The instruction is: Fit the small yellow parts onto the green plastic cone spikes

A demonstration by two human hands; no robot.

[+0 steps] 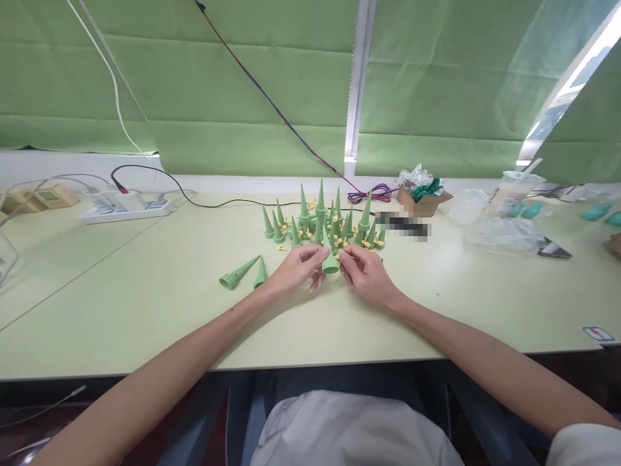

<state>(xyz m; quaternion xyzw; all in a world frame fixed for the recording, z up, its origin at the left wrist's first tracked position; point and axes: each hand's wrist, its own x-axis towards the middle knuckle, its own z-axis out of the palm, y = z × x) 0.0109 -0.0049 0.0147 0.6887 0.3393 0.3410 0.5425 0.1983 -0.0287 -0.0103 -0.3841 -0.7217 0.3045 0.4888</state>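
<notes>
My left hand is closed on a hollow green plastic cone, its open base tilted toward me. On the cone's right side, the fingertips of my right hand pinch a small yellow plastic piece, mostly covered by the fingers. Just behind both hands stands a cluster of upright green cones in several heights, with small yellow pieces on and among them. Left of my left hand, two more green cones lie on the table, one partly hidden by my forearm.
A white power strip with plugs stands at the back left. Behind the cones runs a black cable. To the right are a blurred dark object, a cardboard box, a drink cup, plastic bags and a dark flat object.
</notes>
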